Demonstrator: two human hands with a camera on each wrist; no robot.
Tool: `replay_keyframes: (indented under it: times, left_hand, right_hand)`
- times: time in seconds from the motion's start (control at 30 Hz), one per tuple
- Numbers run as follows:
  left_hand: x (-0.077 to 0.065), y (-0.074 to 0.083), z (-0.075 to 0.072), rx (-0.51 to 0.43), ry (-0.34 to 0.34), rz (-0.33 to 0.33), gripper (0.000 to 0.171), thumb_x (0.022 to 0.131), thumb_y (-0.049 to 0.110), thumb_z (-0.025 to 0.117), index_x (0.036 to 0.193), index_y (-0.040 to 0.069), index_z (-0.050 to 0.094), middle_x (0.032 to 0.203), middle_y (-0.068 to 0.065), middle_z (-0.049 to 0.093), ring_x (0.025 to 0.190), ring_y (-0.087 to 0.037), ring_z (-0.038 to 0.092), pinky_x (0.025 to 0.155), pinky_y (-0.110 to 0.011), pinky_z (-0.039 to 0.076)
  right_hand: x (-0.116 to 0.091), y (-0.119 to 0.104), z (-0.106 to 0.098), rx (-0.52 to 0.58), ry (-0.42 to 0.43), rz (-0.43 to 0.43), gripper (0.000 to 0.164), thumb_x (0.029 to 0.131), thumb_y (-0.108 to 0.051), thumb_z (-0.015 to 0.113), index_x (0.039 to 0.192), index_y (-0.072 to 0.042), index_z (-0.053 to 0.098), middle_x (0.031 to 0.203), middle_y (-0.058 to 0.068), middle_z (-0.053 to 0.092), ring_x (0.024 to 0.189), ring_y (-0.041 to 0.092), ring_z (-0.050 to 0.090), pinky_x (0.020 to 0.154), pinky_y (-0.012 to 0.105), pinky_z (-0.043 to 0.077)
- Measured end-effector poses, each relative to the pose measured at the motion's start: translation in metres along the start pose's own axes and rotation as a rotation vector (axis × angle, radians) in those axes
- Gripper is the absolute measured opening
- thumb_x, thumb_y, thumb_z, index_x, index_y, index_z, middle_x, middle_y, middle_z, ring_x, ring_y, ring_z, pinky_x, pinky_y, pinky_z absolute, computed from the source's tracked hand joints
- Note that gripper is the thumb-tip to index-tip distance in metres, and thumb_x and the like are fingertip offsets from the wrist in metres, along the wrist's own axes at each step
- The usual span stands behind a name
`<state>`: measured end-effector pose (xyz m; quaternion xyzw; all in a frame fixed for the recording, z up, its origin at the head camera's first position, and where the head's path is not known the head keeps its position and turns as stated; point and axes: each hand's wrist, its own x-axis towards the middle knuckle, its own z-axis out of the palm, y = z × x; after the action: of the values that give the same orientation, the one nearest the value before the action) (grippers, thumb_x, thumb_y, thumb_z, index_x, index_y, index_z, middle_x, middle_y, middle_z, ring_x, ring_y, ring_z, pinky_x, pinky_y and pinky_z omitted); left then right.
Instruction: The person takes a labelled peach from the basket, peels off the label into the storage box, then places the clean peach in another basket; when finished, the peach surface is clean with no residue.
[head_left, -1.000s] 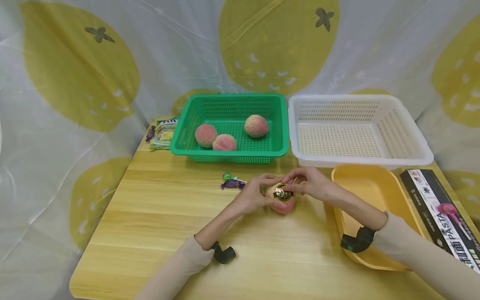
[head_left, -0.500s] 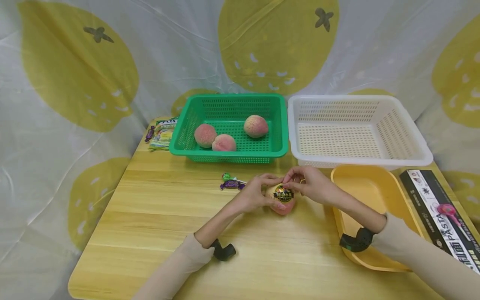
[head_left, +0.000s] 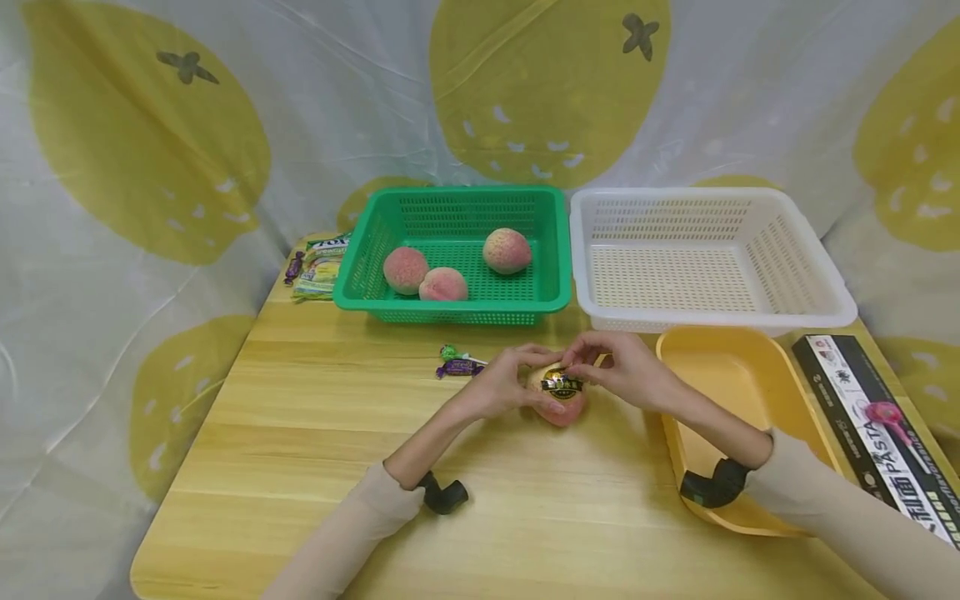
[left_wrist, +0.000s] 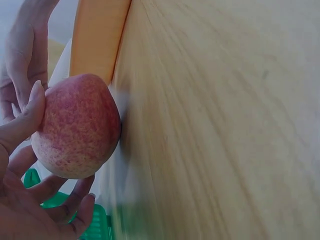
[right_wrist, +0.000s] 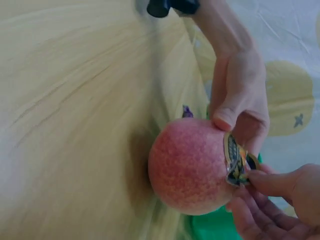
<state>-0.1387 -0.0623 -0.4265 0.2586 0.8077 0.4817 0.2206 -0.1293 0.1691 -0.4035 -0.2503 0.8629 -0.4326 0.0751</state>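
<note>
Purple wrapping was worn by a small candy (head_left: 293, 268) at the far left of the wooden tabletop (head_left: 300, 417), where a yellow-and-green packet (head_left: 321, 268) was laid just beside it. To their right, three peaches (head_left: 444, 285) were contained in a green basket (head_left: 457, 307), two set together toward the left and one set apart toward the right. Nearer, a green lollipop (head_left: 448, 352) and a second purple candy (head_left: 459, 367) were placed close together, left of the left hand (head_left: 504, 387). By that hand the labelled peach (head_left: 562, 410) was grasped, its sides enclosed by thumb and fingers. It was held near the middle of the tabletop; whether its weight was borne by the wood could not be told. Its rounded skin was flushed deep pink on the near side, finely mottled, and faded to creamy yellow on the far side. Its upper face was partly covered by a black-and-gold label (head_left: 561, 383) with pale characters, whose edge was lifted from the skin and pinched between thumb and fingers by the right hand (head_left: 618, 367). Farther right, a white basket (head_left: 720, 322) was set far, an orange tray (head_left: 720, 367) nearer was crossed by the right forearm (head_left: 720, 421), and a black-and-white pasta box (head_left: 862, 417) was laid beside the tray.
</note>
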Motion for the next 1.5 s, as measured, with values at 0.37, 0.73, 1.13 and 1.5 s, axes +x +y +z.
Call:
replay_keyframes:
  times: [0.37,0.73,1.13,1.5]
  left_hand:
    - [-0.001,-0.001,-0.003,0.027,-0.014,0.042,0.065,0.086,0.001,0.081,0.147,0.005,0.057,0.151,-0.015,0.057,0.146,-0.033,0.048,0.122,-0.049,0.040]
    - [0.000,0.003,-0.006,0.049,-0.018,-0.004,0.064,0.086,-0.002,0.081,0.145,0.001,0.058,0.152,-0.017,0.056,0.145,-0.035,0.049,0.118,-0.046,0.045]
    - [-0.004,0.004,-0.007,0.085,-0.003,0.010,0.068,0.085,-0.005,0.080,0.148,0.008,0.058,0.149,-0.017,0.058,0.143,-0.035,0.050,0.115,-0.047,0.048]
    - [-0.005,0.004,-0.007,0.071,-0.005,0.022,0.068,0.085,-0.001,0.081,0.148,0.008,0.057,0.149,-0.017,0.059,0.144,-0.035,0.049,0.118,-0.051,0.043]
  right_hand:
    - [-0.007,-0.018,0.005,-0.102,0.089,-0.144,0.013,0.087,0.002,0.079,0.094,-0.009,0.077,0.089,-0.002,0.074,0.079,0.008,0.067,0.068,0.027,0.060]
    - [-0.018,-0.038,-0.042,0.062,0.135,-0.008,0.010,0.096,-0.001,0.071,0.103,-0.005,0.075,0.099,0.009,0.077,0.078,0.008,0.070,0.066,0.026,0.061]
    - [-0.057,0.005,-0.109,0.118,0.026,0.211,0.019,0.102,-0.015,0.067,0.118,-0.005,0.070,0.103,-0.011,0.077,0.079,0.017,0.069,0.072,0.025,0.057]
    - [-0.086,0.058,-0.127,0.045,-0.099,0.313,0.020,0.103,-0.012,0.064,0.119,-0.002,0.071,0.095,-0.005,0.076,0.078,0.016,0.069,0.071,0.027,0.058]
